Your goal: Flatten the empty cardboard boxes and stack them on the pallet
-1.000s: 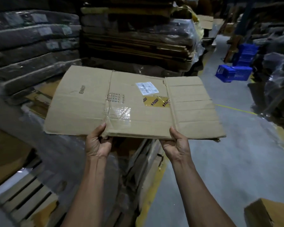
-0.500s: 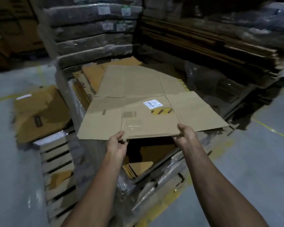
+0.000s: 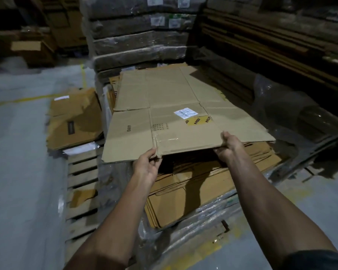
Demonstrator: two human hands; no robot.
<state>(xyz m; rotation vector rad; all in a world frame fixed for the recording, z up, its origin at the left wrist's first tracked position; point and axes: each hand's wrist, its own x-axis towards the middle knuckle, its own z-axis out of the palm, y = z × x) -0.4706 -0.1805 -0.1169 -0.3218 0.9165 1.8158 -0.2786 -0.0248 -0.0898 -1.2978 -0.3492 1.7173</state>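
Cardboard box (image 3: 183, 129), already flattened, is held at the centre of the frame, its far edge lying over the stack of flattened boxes (image 3: 213, 178) on the pallet (image 3: 82, 172) and its near edge raised clear of that stack. A large, thin sheet of this kind is judged to be light but floppy: it is likely to sag along its creases and at the side flaps, so it is best supported at two spread points on one long edge. That is how it is taken here. The near edge is pinched by the left hand (image 3: 147, 164) at the taped crease and gripped by the right hand (image 3: 227, 146) further right, thumb on top. The strip of clear tape (image 3: 168, 140) near the left hand is judged to be slippery, so bare board is the better hold. A white label (image 3: 185, 113) and yellow tape (image 3: 198, 120) are seen on the upper face.
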